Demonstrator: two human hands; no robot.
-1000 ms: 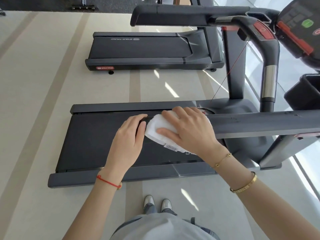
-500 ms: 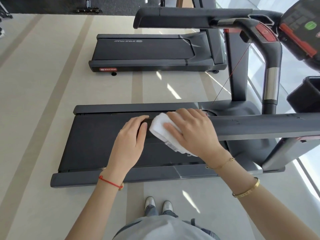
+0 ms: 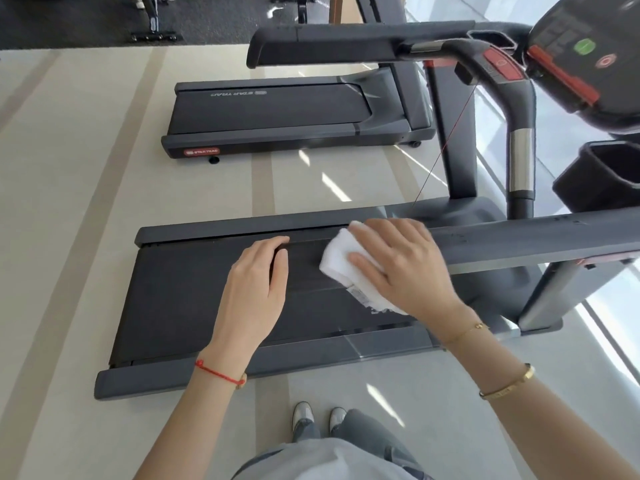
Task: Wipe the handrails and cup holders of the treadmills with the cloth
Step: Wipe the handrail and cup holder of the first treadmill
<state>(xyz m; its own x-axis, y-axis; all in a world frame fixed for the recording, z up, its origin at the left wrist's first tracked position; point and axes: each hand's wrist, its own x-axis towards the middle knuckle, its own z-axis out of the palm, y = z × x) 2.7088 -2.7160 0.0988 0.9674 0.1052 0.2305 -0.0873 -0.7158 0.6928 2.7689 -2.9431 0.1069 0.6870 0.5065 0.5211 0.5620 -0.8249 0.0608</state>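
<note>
Beige striped floor (image 3: 86,202) (sunlit patches), grey shoes (image 3: 303,415).

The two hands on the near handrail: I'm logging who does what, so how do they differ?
The right hand presses the white cloth onto the near handrail; the left hand is bare, with no cloth under it. The right wrist wears gold bracelets, the left a red string. Both lie palm down, fingers fairly straight.
</note>
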